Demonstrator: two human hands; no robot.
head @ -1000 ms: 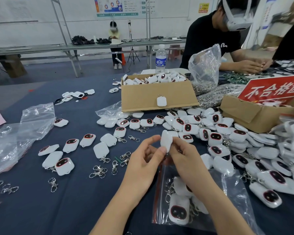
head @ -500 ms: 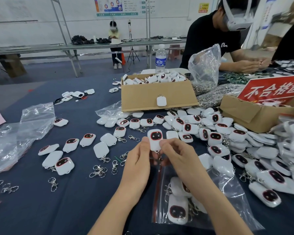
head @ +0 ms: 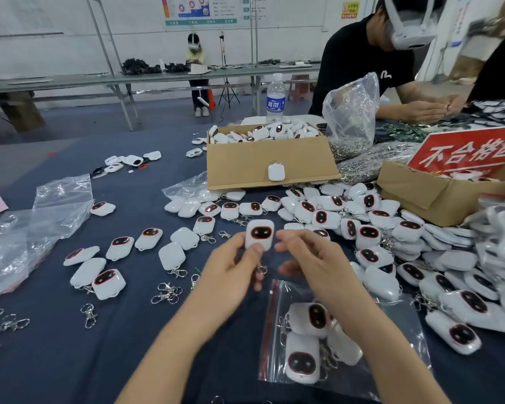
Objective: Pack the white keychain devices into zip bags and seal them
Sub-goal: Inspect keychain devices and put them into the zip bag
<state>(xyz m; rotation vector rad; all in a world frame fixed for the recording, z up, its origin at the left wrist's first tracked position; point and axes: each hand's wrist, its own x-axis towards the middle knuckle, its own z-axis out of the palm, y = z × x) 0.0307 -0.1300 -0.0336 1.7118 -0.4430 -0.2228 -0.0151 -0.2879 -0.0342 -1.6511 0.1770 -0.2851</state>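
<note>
A device (head: 259,233) is pinched upright at frame centre by the left hand (head: 231,271), its clasp (head: 261,269) hanging below. The right hand (head: 312,263) is held loosely curled just beside it, gripping nothing. A part-filled zip bag (head: 276,354) is laid at lower right.

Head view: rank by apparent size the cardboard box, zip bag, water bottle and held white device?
Clear zip bag (nearest, so inflated)
brown cardboard box
then plastic water bottle and held white keychain device, about alike

two boxes (head: 245,167), one water bottle (head: 275,97), one sign (head: 464,150), one filled zip bag (head: 272,354).
</note>
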